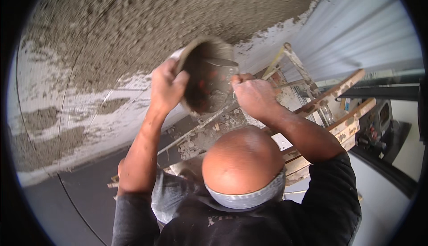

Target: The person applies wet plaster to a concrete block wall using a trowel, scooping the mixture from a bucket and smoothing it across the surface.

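The left hand (169,83) grips the bucket (223,50) at its left; the right hand (255,95) grasps a trowel (220,62) inside it. Steady tilt should help scooping.

I can read no words from here. Pale lettering (221,219) on the dark shirt (263,228), bottom middle of the frame, is too blurred.
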Available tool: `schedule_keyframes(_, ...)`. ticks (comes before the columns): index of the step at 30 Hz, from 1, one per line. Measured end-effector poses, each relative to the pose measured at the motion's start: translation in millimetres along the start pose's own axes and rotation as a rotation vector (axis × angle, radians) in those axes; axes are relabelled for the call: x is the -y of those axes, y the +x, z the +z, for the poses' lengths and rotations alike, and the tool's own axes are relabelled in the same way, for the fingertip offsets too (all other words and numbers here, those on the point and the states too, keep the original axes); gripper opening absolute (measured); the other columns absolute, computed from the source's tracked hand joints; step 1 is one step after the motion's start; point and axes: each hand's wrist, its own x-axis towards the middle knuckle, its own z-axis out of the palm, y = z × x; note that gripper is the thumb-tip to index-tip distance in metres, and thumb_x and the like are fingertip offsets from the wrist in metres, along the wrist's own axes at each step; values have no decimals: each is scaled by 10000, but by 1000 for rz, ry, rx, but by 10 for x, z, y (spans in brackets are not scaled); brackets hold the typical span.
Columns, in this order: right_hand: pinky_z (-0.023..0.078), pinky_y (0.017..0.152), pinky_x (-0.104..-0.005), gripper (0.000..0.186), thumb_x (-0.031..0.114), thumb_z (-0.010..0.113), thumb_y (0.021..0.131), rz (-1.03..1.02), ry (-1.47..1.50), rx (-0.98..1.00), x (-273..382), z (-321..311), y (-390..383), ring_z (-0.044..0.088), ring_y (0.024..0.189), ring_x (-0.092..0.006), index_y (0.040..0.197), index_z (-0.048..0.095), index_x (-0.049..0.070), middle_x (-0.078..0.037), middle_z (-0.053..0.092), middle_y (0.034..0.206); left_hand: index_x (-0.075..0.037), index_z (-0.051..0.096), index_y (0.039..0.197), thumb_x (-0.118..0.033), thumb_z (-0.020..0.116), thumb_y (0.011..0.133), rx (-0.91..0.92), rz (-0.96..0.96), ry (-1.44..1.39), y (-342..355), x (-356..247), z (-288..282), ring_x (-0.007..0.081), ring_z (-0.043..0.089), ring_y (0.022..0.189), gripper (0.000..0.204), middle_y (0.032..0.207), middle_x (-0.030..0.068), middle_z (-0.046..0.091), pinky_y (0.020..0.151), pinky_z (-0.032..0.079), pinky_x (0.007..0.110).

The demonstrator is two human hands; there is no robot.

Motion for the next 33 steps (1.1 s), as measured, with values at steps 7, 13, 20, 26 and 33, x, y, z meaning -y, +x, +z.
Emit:
schedule_keyframes(7, 572, 776, -548, 276, 106, 539, 923, -163, 376, 116, 152, -210, -192, 713, 919, -473, 1153, 584, -37, -297, 720, 952, 49, 649, 914, -11, 584, 773, -45, 148, 24, 60, -90, -95, 381, 559, 611, 166, 735, 244, 594, 633, 494, 425)
schedule_keyframes(13, 547, 831, -568, 258, 149, 549, 953, 127, 68, 100, -35, -315, 57, 679, 976, -512, 1107, 566, -57, -366, 678, 949, 37, 635, 864, -14, 589, 767, -58, 264, -129, 153, -209, 9, 409, 619, 687, 119, 749, 220, 617, 679, 509, 453)
schedule_keyframes(20, 530, 661, -348, 185, 181, 627, 988, 184, 1207, 595, 71, -37, 12, 690, 824, -187, 1035, 570, 11, -164, 683, 885, 11, 458, 737, 15, 589, 781, -55, 423, -57, 428, -384, 100, 166, 413, 582, 138, 635, 105, 482, 548, 399, 356)
schedule_keyframes(26, 487, 627, -275, 125, 150, 630, 995, 193, 1890, 518, -161, 132, -382, 591, 740, -113, 1032, 570, 47, -67, 626, 852, -68, 403, 688, -3, 607, 812, -70, 98, -152, 208, -43, -146, 83, 363, 626, 248, 631, -23, 384, 538, 316, 299)
schedule_keyframes(33, 475, 600, -256, 122, 143, 643, 986, 540, 1838, 280, -527, 317, -590, 601, 736, -113, 1085, 595, 88, -45, 639, 850, -104, 375, 686, 15, 624, 852, 18, 84, -386, 109, 173, 193, 47, 346, 649, 322, 667, -69, 378, 559, 294, 256)
